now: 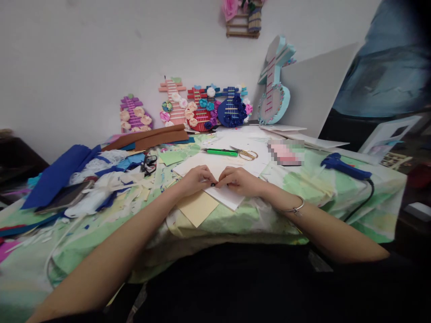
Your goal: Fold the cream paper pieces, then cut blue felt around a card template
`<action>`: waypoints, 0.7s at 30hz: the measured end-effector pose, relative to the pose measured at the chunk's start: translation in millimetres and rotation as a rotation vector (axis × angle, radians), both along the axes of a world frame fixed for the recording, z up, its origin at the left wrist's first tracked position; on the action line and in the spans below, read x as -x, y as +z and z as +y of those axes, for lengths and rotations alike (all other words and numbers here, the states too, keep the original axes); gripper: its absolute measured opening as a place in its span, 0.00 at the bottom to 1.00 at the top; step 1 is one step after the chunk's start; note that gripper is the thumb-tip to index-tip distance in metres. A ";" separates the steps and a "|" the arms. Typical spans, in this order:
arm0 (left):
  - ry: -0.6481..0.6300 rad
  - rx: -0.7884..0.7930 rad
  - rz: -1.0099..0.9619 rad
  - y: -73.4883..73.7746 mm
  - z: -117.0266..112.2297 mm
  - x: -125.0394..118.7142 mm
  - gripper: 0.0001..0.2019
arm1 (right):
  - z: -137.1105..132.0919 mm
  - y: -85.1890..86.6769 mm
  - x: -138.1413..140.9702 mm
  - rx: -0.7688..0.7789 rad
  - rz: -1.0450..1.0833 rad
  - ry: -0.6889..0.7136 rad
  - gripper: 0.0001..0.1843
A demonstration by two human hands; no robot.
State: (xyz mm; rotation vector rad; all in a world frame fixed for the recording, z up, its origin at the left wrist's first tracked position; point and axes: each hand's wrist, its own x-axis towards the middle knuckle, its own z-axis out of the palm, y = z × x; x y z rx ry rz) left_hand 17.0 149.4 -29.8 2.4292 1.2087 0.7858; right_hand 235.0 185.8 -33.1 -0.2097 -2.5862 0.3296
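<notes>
My left hand [197, 180] and my right hand [241, 181] meet over the front of the table, with thumbs and fingertips pinched close together. A tiny dark piece [213, 184] shows at the fingertips; it is too small to name. Beneath my right hand lies a white sheet [232, 201]. Under and in front of my left hand is a pale yellow sheet of paper [198, 209], its corner toward me. Just beyond the hands rest a green-handled cutter [221, 152] and scissors with gold handles [248, 154].
Blue fabric [60, 172], a phone [65, 197] and paper scraps crowd the left side. A blue glue gun [345, 166] with a cord lies right. Decorated guitar-shaped crafts [198, 107] line the wall, and a tall pale blue one [274, 89] leans there. A person [397, 63] stands at far right.
</notes>
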 end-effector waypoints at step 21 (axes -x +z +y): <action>0.012 0.042 0.002 6.3 -6.4 -3.6 0.09 | -20.7 -3.6 -9.7 0.003 -0.029 -0.180 0.19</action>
